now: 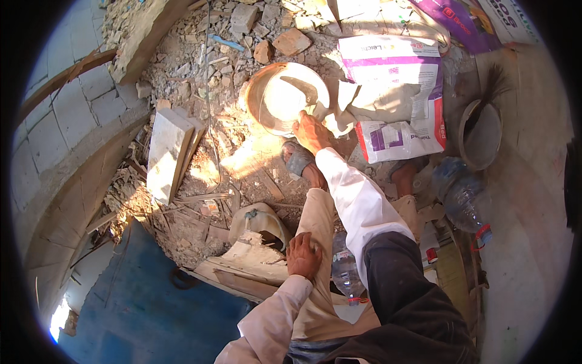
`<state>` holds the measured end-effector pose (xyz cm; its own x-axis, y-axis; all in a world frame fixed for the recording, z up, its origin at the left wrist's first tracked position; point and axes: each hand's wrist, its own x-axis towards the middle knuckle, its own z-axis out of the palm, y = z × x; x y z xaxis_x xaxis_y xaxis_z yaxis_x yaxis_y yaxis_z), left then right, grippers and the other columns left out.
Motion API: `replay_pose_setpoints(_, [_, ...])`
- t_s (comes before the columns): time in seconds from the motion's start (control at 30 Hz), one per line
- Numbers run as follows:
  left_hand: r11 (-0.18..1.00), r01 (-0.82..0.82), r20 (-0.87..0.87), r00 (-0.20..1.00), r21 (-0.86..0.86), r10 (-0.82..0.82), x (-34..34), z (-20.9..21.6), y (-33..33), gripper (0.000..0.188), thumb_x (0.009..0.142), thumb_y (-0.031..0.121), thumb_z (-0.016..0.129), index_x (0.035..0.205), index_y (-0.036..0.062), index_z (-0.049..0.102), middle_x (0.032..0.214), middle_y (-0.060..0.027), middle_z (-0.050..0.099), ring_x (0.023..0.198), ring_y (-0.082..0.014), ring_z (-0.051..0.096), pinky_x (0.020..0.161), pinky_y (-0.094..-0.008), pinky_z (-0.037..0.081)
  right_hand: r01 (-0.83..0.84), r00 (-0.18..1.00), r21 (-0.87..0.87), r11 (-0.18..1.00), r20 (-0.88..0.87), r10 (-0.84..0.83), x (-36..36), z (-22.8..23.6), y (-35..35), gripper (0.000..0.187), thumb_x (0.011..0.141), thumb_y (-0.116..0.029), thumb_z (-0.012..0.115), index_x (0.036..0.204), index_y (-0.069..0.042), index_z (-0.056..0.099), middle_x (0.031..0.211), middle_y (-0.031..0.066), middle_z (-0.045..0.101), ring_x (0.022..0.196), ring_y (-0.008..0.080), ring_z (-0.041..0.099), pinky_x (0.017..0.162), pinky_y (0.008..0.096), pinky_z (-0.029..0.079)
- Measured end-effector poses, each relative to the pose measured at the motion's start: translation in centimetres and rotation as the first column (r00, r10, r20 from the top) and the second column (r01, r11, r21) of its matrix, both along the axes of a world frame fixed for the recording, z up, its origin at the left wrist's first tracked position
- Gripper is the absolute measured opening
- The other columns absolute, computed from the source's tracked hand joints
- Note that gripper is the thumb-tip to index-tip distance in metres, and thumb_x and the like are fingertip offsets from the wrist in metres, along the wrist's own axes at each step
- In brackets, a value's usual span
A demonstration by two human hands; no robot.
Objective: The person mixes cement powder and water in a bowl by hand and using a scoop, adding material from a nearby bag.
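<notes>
A round, pale, dust-coated bucket (250, 101) stands on the rubble, with whitish material (283, 100) and a dark shadow inside. My right hand (313, 133) reaches forward to its near right rim, fingers curled there; part of the grip is hidden. My left hand (304, 256) lies flat on my left leg, holding nothing. Right of the bucket lies a torn white and purple paper sack (391, 67), its side opened over grey powder (388, 103). My left foot in a dusty grey shoe (297, 159) is just below the bucket.
Broken stones (292, 42) and wood scraps cover the ground. A white block (170, 155) leans at left; a cut plastic container (259, 219) lies nearer. At right are a bowl with a brush (481, 134) and a large clear bottle (461, 197). Another bottle (345, 270) lies between my legs.
</notes>
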<state>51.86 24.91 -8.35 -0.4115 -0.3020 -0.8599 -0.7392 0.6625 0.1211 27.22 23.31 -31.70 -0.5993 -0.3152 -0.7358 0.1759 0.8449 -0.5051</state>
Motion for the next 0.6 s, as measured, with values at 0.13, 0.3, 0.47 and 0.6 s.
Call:
replay_pose_setpoints(0.13, [1.0,0.008,0.012,1.0,-0.016,-0.008,-0.2,0.1,0.2,0.043,0.082,0.027,0.062,0.121,0.0104,0.055,0.125,-0.0079,0.055,0.121,-0.0283,0.047,0.102,-0.0455,0.038,-0.034,0.99,0.053,0.998,-0.134,0.041,0.8,1.4,0.7,0.034,0.091,-0.027,0.054,0.113,-0.002,0.053,0.105,0.0203,0.063,0.095,0.0365,0.065,0.079,0.0471,0.053])
replay_pose_setpoints(0.3, [0.998,0.055,0.018,0.998,-0.035,-0.054,-0.5,0.2,0.5,0.043,0.082,0.026,0.062,0.121,0.011,0.055,0.125,-0.0076,0.055,0.122,-0.0271,0.047,0.101,-0.045,0.038,0.082,0.951,-0.055,0.995,-0.294,-0.095,1.6,1.5,4.1,0.029,0.089,-0.021,0.057,0.11,-0.002,0.053,0.099,0.0202,0.062,0.09,0.0395,0.064,0.077,0.045,0.053])
replay_pose_setpoints(0.47, [0.996,0.081,0.038,0.996,-0.027,-0.08,-1.0,0.0,0.7,0.044,0.081,0.026,0.062,0.122,0.0109,0.055,0.125,-0.0073,0.054,0.122,-0.0264,0.047,0.1,-0.0446,0.038,0.351,0.832,-0.334,0.875,-0.317,-0.454,4.0,2.0,9.9,0.03,0.087,-0.021,0.059,0.105,0.002,0.054,0.091,0.026,0.063,0.086,0.0445,0.061,0.075,0.0488,0.049])
replay_pose_setpoints(0.6, [0.995,0.098,0.05,0.994,-0.032,-0.096,-1.1,0.0,0.7,0.044,0.08,0.024,0.063,0.121,0.0103,0.055,0.125,-0.0078,0.054,0.121,-0.0274,0.047,0.101,-0.044,0.038,0.56,0.822,-0.082,0.824,-0.067,-0.565,5.0,1.5,16.6,0.036,0.09,-0.025,0.053,0.11,0.004,0.053,0.095,0.0294,0.062,0.09,0.0477,0.059,0.074,0.0519,0.046])
